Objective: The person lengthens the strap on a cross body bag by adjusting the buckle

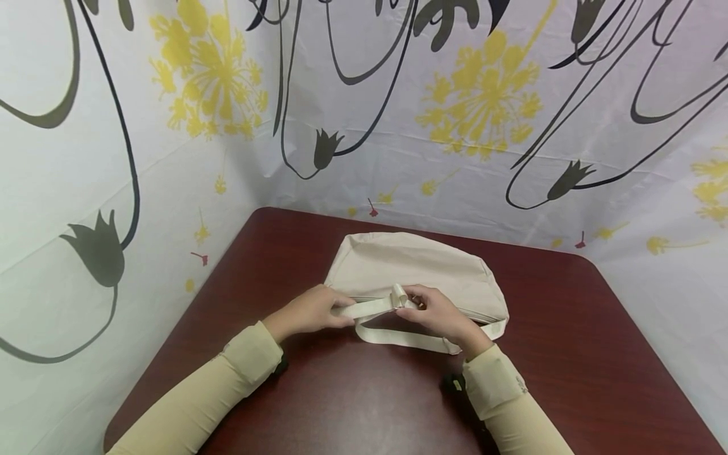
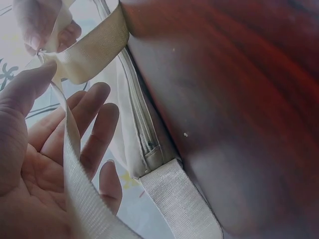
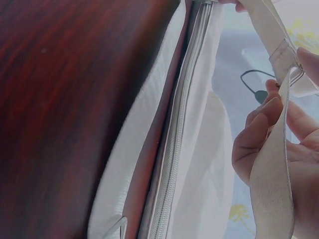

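Note:
A cream fabric bag [image 1: 409,262] lies flat on the table, its zipper [image 3: 174,149] along the near edge. My left hand [image 1: 313,309] holds the bag's webbing strap [image 1: 370,309], which runs across the palm in the left wrist view; several of its fingers [image 2: 99,134] are loosely extended. To the right, my right hand [image 1: 440,313] pinches the strap at its metal slider buckle [image 3: 297,74], where a small loop of webbing stands up. The lower stretch of strap [image 1: 398,338] rests on the table in front of the bag.
The dark red wooden table [image 1: 364,404] has rounded far corners. White cloth [image 1: 352,189] printed with yellow flowers and dark stems hangs behind it and at both sides. Another metal strap fitting [image 3: 117,228] lies by the zipper side.

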Demonstrator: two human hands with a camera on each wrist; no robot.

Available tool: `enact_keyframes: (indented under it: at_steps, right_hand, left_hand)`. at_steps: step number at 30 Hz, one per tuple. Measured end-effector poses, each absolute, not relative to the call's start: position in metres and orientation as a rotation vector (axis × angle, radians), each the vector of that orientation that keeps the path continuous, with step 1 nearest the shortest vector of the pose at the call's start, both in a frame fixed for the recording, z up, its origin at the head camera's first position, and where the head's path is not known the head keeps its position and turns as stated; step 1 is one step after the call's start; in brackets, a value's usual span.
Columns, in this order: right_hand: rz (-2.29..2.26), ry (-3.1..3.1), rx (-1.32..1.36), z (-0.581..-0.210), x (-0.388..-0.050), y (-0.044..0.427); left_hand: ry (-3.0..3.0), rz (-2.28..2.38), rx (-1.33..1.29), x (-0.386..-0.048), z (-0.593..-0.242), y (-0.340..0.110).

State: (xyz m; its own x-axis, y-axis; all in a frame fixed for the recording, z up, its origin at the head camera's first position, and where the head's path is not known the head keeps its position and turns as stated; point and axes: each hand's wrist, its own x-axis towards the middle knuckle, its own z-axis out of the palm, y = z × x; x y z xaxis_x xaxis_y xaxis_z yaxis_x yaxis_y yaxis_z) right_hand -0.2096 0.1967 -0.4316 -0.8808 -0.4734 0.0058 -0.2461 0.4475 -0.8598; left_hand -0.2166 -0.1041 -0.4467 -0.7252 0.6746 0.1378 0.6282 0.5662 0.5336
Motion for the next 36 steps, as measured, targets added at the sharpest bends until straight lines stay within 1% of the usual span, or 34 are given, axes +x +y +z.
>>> enact_keyframes:
  at_steps: [36]
  right_hand:
    - [-1.373, 2.518, -0.64, -0.4278, -0.2097, 0.2018]
  left_hand:
    - [2.702, 0.89, 1.1, -0.2151, -0.4468, -0.1091]
